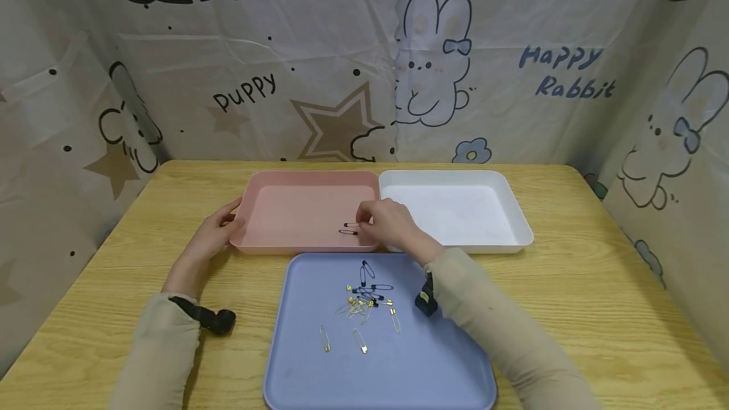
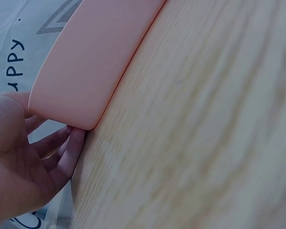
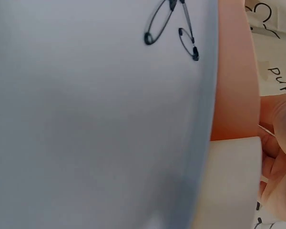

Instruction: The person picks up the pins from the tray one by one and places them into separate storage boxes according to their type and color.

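Observation:
My left hand (image 1: 215,231) grips the left end of the pink tray (image 1: 307,207), thumb at the rim and fingers against its outer end. In the left wrist view the tray's pink wall (image 2: 81,62) stands over that hand (image 2: 24,157). Over the pink tray's right part, my right hand (image 1: 390,223) pinches a black safety pin (image 1: 351,225). Just below it a second black safety pin (image 1: 348,232) lies on the tray floor. In the right wrist view the fingers of the right hand (image 3: 279,157) are partly hidden behind the tray walls.
A white tray (image 1: 455,211) adjoins the pink one on the right. In front lies a blue tray (image 1: 353,381) holding a mixed pile of black safety pins (image 1: 373,287) and silver-and-gold safety pins (image 1: 360,340). The wooden table (image 1: 575,271) meets a printed curtain (image 1: 342,49) behind.

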Demonstrator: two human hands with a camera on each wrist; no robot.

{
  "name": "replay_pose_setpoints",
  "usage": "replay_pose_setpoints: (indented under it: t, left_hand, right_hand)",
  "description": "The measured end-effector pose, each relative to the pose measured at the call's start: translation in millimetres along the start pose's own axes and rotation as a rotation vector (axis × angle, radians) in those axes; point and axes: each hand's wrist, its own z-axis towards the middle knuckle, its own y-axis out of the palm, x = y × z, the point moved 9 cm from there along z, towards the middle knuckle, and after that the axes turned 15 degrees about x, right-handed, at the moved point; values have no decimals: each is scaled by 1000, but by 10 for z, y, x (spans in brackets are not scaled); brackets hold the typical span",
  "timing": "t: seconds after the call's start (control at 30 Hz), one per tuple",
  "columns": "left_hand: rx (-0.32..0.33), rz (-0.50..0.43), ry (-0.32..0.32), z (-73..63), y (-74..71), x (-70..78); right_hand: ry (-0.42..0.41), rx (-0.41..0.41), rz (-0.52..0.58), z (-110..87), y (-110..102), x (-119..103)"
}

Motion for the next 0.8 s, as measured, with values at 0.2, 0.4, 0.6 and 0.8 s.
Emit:
replay_pose_setpoints:
  t: [0.2, 0.4, 0.6, 0.8]
  left_hand:
    - [2, -2, -2, 1, 3, 6]
    - [4, -17, -1, -3, 1, 34]
    - [7, -7, -11, -10, 2, 30]
    - [13, 5, -9, -17, 4, 21]
  right_hand:
    - [-4, -17, -37, 30, 80, 13]
    - [-17, -24, -65, 34, 103, 9]
    - [-18, -42, -59, 18, 84, -9]
    - [-68, -30, -54, -42, 7, -41]
